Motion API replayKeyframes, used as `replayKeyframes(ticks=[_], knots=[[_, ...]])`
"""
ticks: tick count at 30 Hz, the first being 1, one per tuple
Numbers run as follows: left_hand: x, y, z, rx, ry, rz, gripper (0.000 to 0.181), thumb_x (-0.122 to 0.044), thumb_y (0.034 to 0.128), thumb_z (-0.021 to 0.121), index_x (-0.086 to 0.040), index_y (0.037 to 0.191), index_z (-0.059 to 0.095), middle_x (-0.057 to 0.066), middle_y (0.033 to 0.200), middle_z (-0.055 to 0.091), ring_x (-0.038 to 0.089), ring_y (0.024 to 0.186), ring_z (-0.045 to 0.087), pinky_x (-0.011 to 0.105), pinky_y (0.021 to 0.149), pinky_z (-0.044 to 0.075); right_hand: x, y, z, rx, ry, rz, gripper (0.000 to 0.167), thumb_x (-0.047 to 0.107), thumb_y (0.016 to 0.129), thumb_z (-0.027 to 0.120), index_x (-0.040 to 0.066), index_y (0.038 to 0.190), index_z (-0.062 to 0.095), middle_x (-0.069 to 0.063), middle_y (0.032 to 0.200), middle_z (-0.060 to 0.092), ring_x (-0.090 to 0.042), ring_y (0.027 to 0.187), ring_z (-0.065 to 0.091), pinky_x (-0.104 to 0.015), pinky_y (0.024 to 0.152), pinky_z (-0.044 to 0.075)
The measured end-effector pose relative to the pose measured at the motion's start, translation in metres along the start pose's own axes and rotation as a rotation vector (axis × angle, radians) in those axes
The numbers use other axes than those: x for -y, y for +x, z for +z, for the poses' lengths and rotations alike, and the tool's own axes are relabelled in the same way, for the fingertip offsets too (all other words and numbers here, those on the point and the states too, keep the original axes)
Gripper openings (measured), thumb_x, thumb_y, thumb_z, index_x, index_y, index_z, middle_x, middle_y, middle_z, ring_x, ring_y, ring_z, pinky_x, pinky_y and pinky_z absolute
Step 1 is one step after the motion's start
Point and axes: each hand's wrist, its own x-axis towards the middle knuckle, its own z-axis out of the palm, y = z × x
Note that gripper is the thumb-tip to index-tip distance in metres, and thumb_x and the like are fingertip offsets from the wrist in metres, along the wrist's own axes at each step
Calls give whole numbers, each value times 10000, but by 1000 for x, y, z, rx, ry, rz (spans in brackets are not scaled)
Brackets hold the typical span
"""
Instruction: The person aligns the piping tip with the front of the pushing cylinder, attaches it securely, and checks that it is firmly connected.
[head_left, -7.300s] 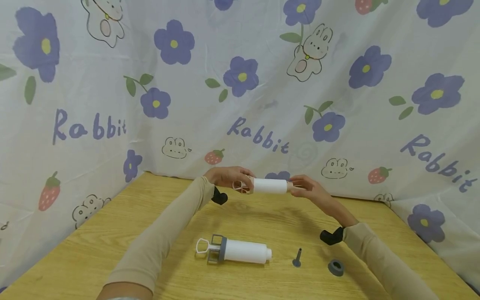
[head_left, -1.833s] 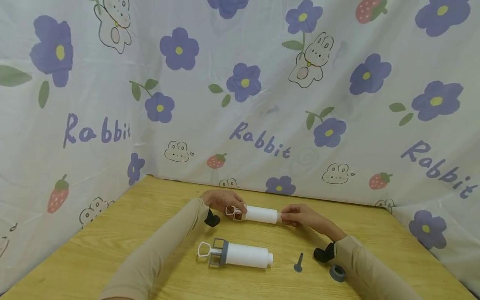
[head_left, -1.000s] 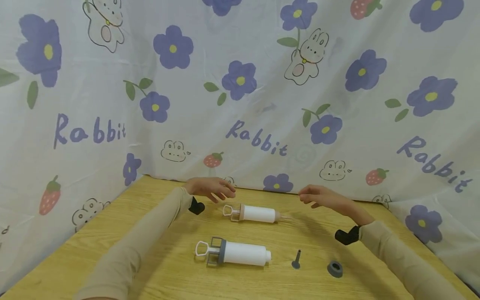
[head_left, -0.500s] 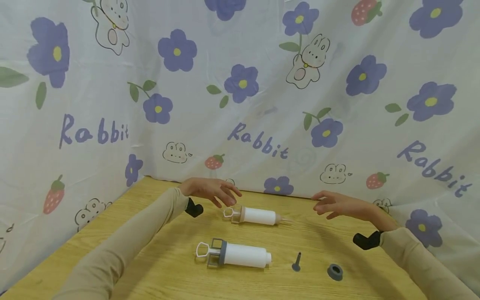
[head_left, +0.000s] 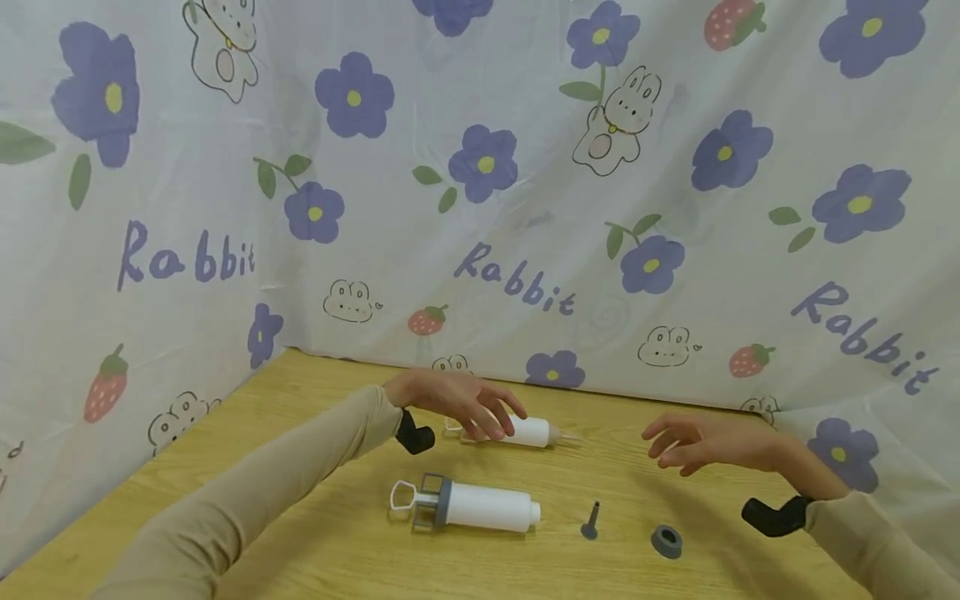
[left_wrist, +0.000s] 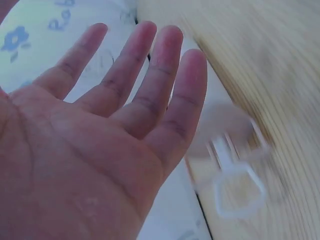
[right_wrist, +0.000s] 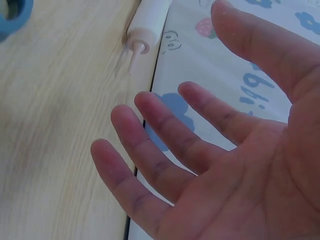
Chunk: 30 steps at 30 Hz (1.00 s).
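Observation:
My left hand (head_left: 459,398), fingers loosely spread, hovers over the back syringe-like tube (head_left: 531,431) and hides part of it in the head view. That tube is white with a beige collar and a thin beige nozzle; in the left wrist view its white loop handle (left_wrist: 240,192) appears blurred. To the right my right hand (head_left: 712,442) hangs above the table, relaxed and holding nothing. Nearer lies a second white syringe-like tube (head_left: 489,507) with a dark grey collar and a white loop handle. Beside its tip are a grey nozzle (head_left: 590,523) and a grey ring cap (head_left: 666,542).
Everything lies on a wood-grain table (head_left: 337,550). A white curtain (head_left: 405,250) printed with flowers and rabbits stands along its back and sides. Black wrist mounts (head_left: 776,517) sit below each hand.
Both hands earlier held the beige-collared tube in the air, then laid it on the table and let go. Since then the right hand has drawn away rightward; the left has moved right over the tube.

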Motion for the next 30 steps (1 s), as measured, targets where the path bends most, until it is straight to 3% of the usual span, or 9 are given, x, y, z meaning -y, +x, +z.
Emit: replayKeyframes(ticks=[4,7,9,14,22,30], knots=[[-10,16,8,89,5,49,603,-174,981,604,-134,1529,356,198,1494,458,312,1349,502,439,1078,456,-1,-6,7,45,46,-29,469,203,1039,514,51,1461,379,-258,1417,461,-375,1280,527,-517,1007,495],[-13,29,12,143,-72,86,587,-107,1003,552,-121,1543,321,187,1492,457,335,1367,481,409,1090,454,-4,-6,10,87,77,-65,470,172,1041,497,48,1473,359,-281,1423,443,-378,1283,525,-489,1003,504],[-15,35,15,175,-146,90,601,-56,1013,513,-99,1561,269,191,1491,451,333,1352,497,452,1111,431,-5,-6,11,116,98,-81,504,163,1040,494,35,1496,322,-294,1434,430,-386,1288,522,-469,998,513],[-24,49,26,221,-251,34,628,-30,1017,487,-142,1575,220,135,1467,471,361,1331,521,482,1122,414,-1,-2,13,182,112,-48,597,186,1022,532,8,1523,262,-281,1431,441,-370,1279,527,-436,981,530],[-37,77,45,283,-213,-22,576,-33,1013,506,-175,1536,311,216,1529,402,281,1251,597,431,1078,466,3,0,19,234,59,17,591,228,999,586,9,1483,327,-222,1407,486,-335,1266,541,-417,961,534],[-35,96,58,357,-222,-83,529,-16,1029,460,-117,1530,323,86,1351,554,369,1262,585,435,1077,467,-1,4,30,215,-55,88,564,249,962,658,62,1442,431,-171,1405,497,-323,1292,518,-383,968,523]])
